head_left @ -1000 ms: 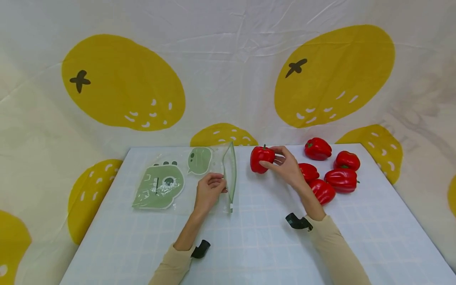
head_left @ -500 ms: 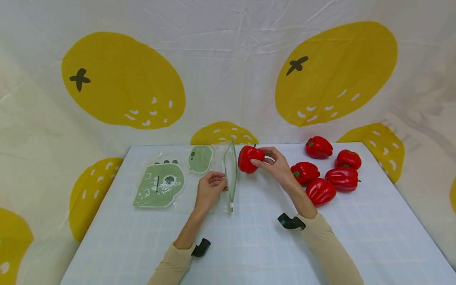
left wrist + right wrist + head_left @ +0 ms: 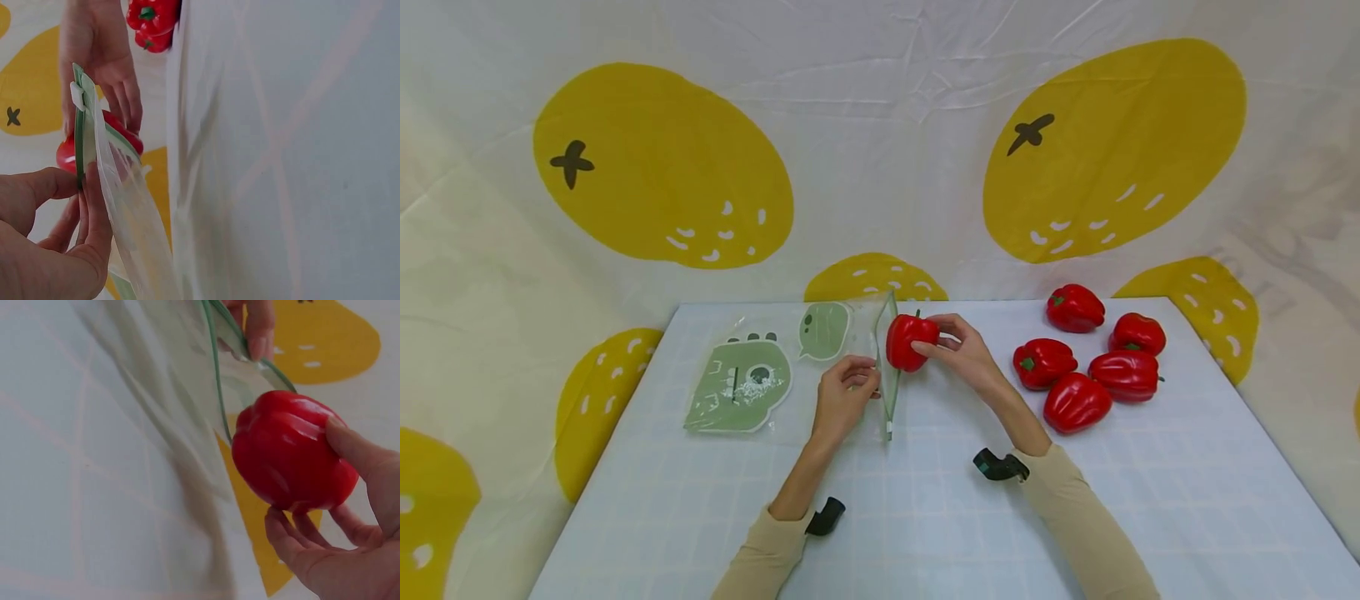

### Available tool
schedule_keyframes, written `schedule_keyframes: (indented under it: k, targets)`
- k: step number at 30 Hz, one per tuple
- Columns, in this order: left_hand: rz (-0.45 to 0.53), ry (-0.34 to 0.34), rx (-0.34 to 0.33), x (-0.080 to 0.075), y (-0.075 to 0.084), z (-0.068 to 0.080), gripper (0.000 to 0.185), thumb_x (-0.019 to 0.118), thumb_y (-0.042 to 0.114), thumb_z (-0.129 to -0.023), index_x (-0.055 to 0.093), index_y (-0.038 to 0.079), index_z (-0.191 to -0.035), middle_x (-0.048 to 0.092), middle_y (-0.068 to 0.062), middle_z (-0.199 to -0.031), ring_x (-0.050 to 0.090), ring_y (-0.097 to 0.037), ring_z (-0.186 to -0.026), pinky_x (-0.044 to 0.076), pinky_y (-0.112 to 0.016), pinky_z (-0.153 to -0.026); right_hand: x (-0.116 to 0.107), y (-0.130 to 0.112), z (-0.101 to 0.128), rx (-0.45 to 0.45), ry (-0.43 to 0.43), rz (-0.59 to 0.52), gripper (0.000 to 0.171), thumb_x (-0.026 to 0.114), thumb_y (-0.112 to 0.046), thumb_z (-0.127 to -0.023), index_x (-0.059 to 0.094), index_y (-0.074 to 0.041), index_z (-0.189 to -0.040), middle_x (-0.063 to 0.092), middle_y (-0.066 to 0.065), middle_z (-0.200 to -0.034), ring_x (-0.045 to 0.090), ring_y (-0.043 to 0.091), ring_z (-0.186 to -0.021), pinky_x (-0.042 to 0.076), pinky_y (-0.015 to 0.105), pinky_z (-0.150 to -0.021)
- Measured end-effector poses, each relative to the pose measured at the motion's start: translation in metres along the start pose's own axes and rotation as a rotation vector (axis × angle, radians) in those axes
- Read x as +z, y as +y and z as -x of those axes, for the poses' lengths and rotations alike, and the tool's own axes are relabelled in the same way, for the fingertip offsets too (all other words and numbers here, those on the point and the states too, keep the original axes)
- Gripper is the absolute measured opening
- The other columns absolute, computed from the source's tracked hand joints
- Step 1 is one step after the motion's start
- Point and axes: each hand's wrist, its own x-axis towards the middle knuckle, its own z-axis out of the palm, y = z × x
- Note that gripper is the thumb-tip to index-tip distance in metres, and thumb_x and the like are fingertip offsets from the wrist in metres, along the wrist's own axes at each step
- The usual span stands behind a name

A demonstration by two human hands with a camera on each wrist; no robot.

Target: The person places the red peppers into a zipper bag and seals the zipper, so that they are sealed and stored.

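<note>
Our left hand [image 3: 842, 398] pinches the zip bag [image 3: 880, 367] mouth wide while our right hand's [image 3: 964, 354] fingers grip a red pepper [image 3: 909, 341]; we judge stem-first entry best.

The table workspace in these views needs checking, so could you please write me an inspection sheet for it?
Surface: white gridded table, lit evenly.
Job's things: clear zip bag with green dinosaur print, mouth lifted open; red bell pepper at that mouth, not yet inside.
Clutter: five more red peppers grouped at the right rear.
Grips: left hand pinches the bag's green zip edge; right hand holds the red bell pepper by its side.
Cables: nothing seen; a black wrist mount sits on each sleeve.
Surroundings: white cloth backdrop with yellow lemon prints.
</note>
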Motion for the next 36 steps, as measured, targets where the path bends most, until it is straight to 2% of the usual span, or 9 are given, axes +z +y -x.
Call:
schedule_keyframes:
  k: [5,7,13,17,21,26,30,36]
  targets:
    - [-0.006,-0.004,0.012,-0.002,-0.002,-0.002,0.023,0.063,-0.003,-0.087,0.059,-0.014,-0.106,0.062,-0.027,-0.094,0.062,-0.045,-0.082,0.057,-0.043,-0.068,0.004,0.006,-0.003,0.012,-0.014,0.034,0.067,0.078,-0.049,-0.072,0.048,-0.026,-0.127,0.049,-0.004,-0.131,0.048,0.021,-0.120,0.048,0.039,-0.095]
    - [-0.001,0.002,0.025,-0.002,-0.010,-0.006,0.022,0.064,-0.003,-0.086,0.060,-0.014,-0.106,0.063,-0.026,-0.094,0.063,-0.044,-0.081,0.057,-0.041,-0.066,0.005,0.008,-0.003,0.010,-0.016,0.044,0.068,0.079,-0.049,-0.071,0.047,-0.026,-0.127,0.049,-0.003,-0.131,0.048,0.021,-0.120,0.048,0.039,-0.095]
    - [-0.037,0.057,0.043,0.000,-0.031,-0.013,0.019,0.068,0.004,-0.085,0.065,-0.004,-0.102,0.065,-0.015,-0.091,0.065,-0.027,-0.074,0.057,-0.029,-0.060,0.008,0.012,-0.004,-0.019,-0.023,0.093,0.064,0.078,-0.042,-0.075,0.047,-0.024,-0.128,0.049,-0.001,-0.130,0.050,0.022,-0.119,0.049,0.038,-0.093]
    - [-0.076,0.096,0.072,0.001,-0.032,-0.012,0.015,0.070,0.008,-0.085,0.066,0.002,-0.099,0.065,-0.010,-0.088,0.065,-0.020,-0.071,0.057,-0.027,-0.058,0.008,0.014,-0.003,-0.044,-0.022,0.146,0.063,0.077,-0.040,-0.077,0.046,-0.021,-0.128,0.050,0.001,-0.131,0.051,0.024,-0.118,0.049,0.039,-0.093]
    - [-0.110,0.159,0.130,0.002,-0.030,-0.010,0.015,0.069,0.002,-0.083,0.064,0.003,-0.098,0.066,-0.010,-0.081,0.064,-0.020,-0.066,0.056,-0.027,-0.054,0.007,0.015,-0.002,-0.053,-0.019,0.172,0.064,0.076,-0.040,-0.078,0.045,-0.019,-0.129,0.049,0.005,-0.132,0.052,0.027,-0.118,0.049,0.041,-0.093]
    - [-0.252,0.243,0.186,0.004,-0.029,-0.006,0.018,0.068,0.002,-0.082,0.064,0.006,-0.098,0.065,-0.004,-0.074,0.063,-0.014,-0.062,0.055,-0.024,-0.055,0.006,0.014,0.000,-0.055,-0.021,0.183,0.065,0.076,-0.043,-0.078,0.045,-0.018,-0.129,0.049,0.006,-0.132,0.051,0.028,-0.118,0.048,0.042,-0.094]
    - [-0.305,0.249,0.202,0.008,-0.029,-0.006,0.016,0.067,0.005,-0.083,0.066,0.009,-0.098,0.065,-0.001,-0.074,0.063,-0.012,-0.063,0.054,-0.022,-0.057,0.006,0.010,0.000,-0.059,0.005,0.153,0.064,0.075,-0.045,-0.078,0.046,-0.019,-0.128,0.050,0.004,-0.130,0.052,0.026,-0.116,0.050,0.040,-0.092]
    - [-0.283,0.218,0.220,0.011,-0.027,-0.007,0.017,0.066,0.002,-0.083,0.067,0.006,-0.099,0.065,-0.003,-0.073,0.062,-0.014,-0.064,0.054,-0.022,-0.053,0.011,0.001,-0.001,-0.046,-0.026,0.068,0.063,0.075,-0.046,-0.077,0.047,-0.022,-0.128,0.051,0.002,-0.128,0.053,0.025,-0.114,0.050,0.039,-0.091]
